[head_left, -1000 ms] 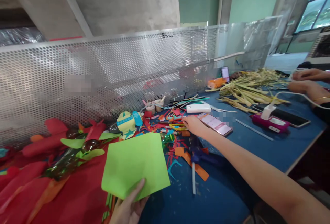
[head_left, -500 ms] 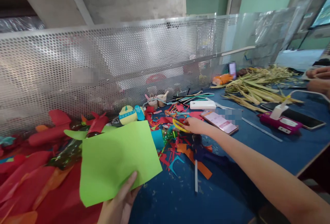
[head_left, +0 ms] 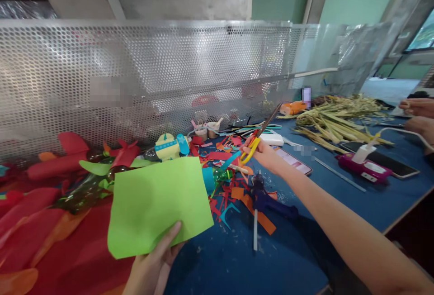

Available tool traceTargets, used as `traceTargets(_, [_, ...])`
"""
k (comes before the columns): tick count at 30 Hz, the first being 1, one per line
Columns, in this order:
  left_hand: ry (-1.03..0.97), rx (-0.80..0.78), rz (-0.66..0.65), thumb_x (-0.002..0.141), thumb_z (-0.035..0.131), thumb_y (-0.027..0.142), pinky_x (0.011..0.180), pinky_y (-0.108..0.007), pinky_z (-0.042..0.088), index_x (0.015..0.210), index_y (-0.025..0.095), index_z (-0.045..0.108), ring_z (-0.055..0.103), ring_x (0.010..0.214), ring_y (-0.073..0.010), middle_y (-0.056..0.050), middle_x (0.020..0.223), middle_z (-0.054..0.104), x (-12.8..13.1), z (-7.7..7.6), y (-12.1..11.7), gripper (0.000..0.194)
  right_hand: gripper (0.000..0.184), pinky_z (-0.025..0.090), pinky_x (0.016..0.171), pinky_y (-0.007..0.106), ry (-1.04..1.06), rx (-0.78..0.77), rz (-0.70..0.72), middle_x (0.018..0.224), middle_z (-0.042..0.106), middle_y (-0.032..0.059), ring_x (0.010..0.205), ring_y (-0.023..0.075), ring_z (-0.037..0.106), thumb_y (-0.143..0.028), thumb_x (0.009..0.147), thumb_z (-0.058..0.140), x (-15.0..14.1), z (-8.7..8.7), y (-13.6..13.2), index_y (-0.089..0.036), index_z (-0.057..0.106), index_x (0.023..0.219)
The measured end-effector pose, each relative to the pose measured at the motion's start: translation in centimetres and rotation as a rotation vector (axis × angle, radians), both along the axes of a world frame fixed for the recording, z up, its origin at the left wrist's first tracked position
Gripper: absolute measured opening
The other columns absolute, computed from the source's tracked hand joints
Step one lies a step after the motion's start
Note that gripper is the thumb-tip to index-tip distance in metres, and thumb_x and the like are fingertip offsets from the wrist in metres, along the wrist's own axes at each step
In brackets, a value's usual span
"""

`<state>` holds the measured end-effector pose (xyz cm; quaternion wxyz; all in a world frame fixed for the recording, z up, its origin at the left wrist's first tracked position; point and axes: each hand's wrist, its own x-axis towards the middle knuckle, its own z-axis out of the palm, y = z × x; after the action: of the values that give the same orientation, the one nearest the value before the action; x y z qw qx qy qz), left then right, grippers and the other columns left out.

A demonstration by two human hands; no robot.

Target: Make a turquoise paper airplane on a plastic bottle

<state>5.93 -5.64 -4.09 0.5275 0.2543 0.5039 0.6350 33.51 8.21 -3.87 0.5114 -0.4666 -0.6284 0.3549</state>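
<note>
A light green sheet of craft paper [head_left: 159, 204] is pinched at its lower edge by my left hand [head_left: 162, 249], thumb on top and fingers hidden beneath. My right hand [head_left: 259, 149] is closed on a pair of scissors [head_left: 251, 151] with yellow and red handles, their dark blades pointing up and away. Below the right hand lies a dark blue glue gun [head_left: 271, 202] with a white glue stick jutting from it. Red, orange and blue paper scraps [head_left: 225, 195] surround a green bottle neck [head_left: 222, 175] with a blue paper band.
Red paper shapes and bottles [head_left: 81, 191] crowd the left side. A perforated metal screen [head_left: 169, 68] runs along the back. Phones [head_left: 294, 161], a purple power strip [head_left: 368, 166] and dry plant strips [head_left: 335, 125] lie to the right. Another person's hands [head_left: 420, 114] show at the far right.
My right hand has lifted the scissors out of the paper scraps, and their blades now show above the table. The green sheet stays in my left hand.
</note>
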Motion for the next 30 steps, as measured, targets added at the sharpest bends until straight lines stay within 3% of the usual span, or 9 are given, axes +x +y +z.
traceTargets(7, [0.013, 0.023, 0.009, 0.076, 0.057, -0.010, 0.066, -0.023, 0.062, 0.116, 0.024, 0.063, 0.072, 0.089, -0.0223, -0.006, 0.107, 0.073, 0.0, 0.1, 0.0, 0.053, 0.030, 0.053, 0.079, 0.041, 0.091, 0.007, -0.124, 0.115, 0.059, 0.0076, 0.095, 0.0206, 0.062, -0.030, 0.091, 0.057, 0.5, -0.6, 1.1, -0.016, 0.056, 0.117])
traceTargets(10, [0.008, 0.048, -0.006, 0.077, 0.057, -0.007, 0.068, -0.025, 0.062, 0.116, 0.026, 0.064, 0.071, 0.091, -0.0226, -0.004, 0.112, 0.071, 0.0, 0.2, 0.2, 0.052, 0.030, 0.053, 0.078, 0.040, 0.110, 0.010, -0.110, 0.114, 0.060, 0.0076, 0.093, 0.0200, 0.062, -0.032, 0.092, 0.056, -0.1, -0.2, 0.7, -0.016, 0.056, 0.117])
traceTargets(15, [0.004, 0.060, -0.007, 0.073, 0.062, -0.006, 0.069, -0.024, 0.061, 0.117, 0.027, 0.063, 0.070, 0.095, -0.0241, -0.004, 0.107, 0.073, -0.1, 0.3, 0.3, 0.055, 0.026, 0.051, 0.065, 0.031, 0.028, -0.048, 0.005, 0.077, 0.061, -0.0003, 0.066, 0.0134, 0.058, -0.042, 0.092, 0.050, -0.5, 1.3, -0.9, -0.018, 0.058, 0.099])
traceTargets(18, [-0.012, 0.042, -0.018, 0.073, 0.061, -0.006, 0.069, -0.024, 0.062, 0.114, 0.026, 0.065, 0.070, 0.095, -0.0247, -0.003, 0.105, 0.074, 0.0, 0.5, 0.1, 0.052, 0.024, 0.047, 0.056, 0.030, -0.126, -0.103, 0.095, 0.061, 0.055, -0.0038, 0.055, 0.0131, 0.052, -0.039, 0.077, 0.069, 0.6, 2.1, -1.8, -0.021, 0.055, 0.082])
traceTargets(20, [-0.007, 0.044, -0.033, 0.074, 0.059, -0.005, 0.069, -0.025, 0.062, 0.113, 0.026, 0.065, 0.070, 0.096, -0.0245, -0.002, 0.104, 0.074, 0.1, 0.5, 0.1, 0.050, 0.030, 0.046, 0.055, 0.029, -0.247, -0.131, 0.154, 0.064, 0.060, -0.0024, 0.057, 0.0146, 0.055, -0.029, 0.064, 0.079, 1.4, 2.4, -2.3, -0.021, 0.052, 0.076])
traceTargets(22, [-0.010, 0.042, -0.044, 0.074, 0.058, -0.005, 0.071, -0.026, 0.062, 0.111, 0.026, 0.066, 0.069, 0.097, -0.0246, -0.002, 0.104, 0.074, 0.1, 0.5, 0.1, 0.049, 0.031, 0.048, 0.060, 0.030, -0.361, -0.144, 0.208, 0.075, 0.066, 0.0008, 0.065, 0.0171, 0.060, -0.021, 0.062, 0.079, 1.9, 2.4, -2.6, -0.021, 0.052, 0.077])
traceTargets(26, [-0.049, 0.031, -0.062, 0.074, 0.061, -0.004, 0.075, -0.032, 0.061, 0.107, 0.027, 0.067, 0.070, 0.096, -0.0250, -0.002, 0.103, 0.074, 0.1, 0.3, 0.1, 0.046, 0.021, 0.051, 0.073, 0.033, -0.580, -0.156, 0.218, 0.095, 0.067, 0.0047, 0.081, 0.0182, 0.063, -0.021, 0.079, 0.069, 1.5, 1.6, -2.5, -0.017, 0.058, 0.096])
traceTargets(30, [-0.036, 0.008, -0.065, 0.075, 0.061, -0.002, 0.076, -0.030, 0.061, 0.108, 0.025, 0.066, 0.070, 0.094, -0.0246, -0.002, 0.103, 0.074, 0.2, 0.2, 0.1, 0.043, 0.027, 0.053, 0.078, 0.040, -0.757, -0.189, 0.149, 0.112, 0.061, 0.0071, 0.092, 0.0193, 0.062, -0.030, 0.092, 0.056, 0.7, 0.4, -1.9, -0.016, 0.057, 0.114])
